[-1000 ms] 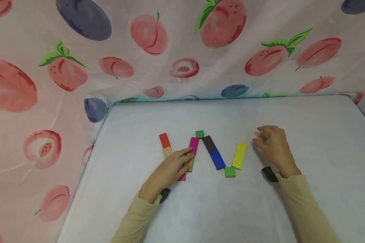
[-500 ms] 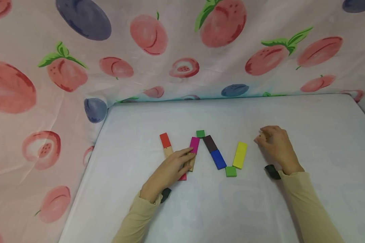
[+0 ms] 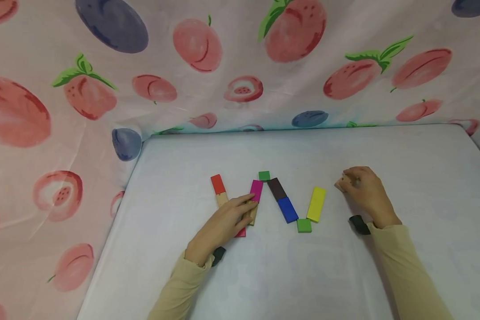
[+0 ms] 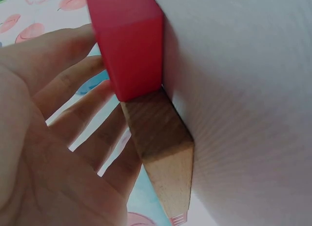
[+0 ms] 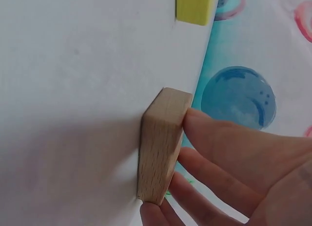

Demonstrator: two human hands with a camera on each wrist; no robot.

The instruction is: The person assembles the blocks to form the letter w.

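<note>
My right hand [image 3: 364,193] is right of the yellow block [image 3: 316,204], thumb and fingers pinching a plain wooden block [image 5: 161,148] close to the white tabletop. On the left, my left hand [image 3: 224,224] lies over part of a zigzag row of flat blocks, its fingers spread and fairly straight. Its fingertips touch the magenta block [image 3: 257,190] and a wooden block [image 3: 253,218]. Beneath that palm a pinkish-red block [image 4: 129,50] meets another wooden block [image 4: 161,133], both partly covered in the head view.
An orange-red block [image 3: 218,183] tops a wooden one [image 3: 222,199] at the row's left end. A green block [image 3: 264,176], a dark brown block [image 3: 277,189], a blue block [image 3: 288,210] and another green block [image 3: 304,225] continue it. Fruit-patterned cloth [image 3: 208,98] borders the table.
My right hand has shifted slightly to the right, and more of the wooden block shows between its fingers. The left hand and the row look unchanged.
</note>
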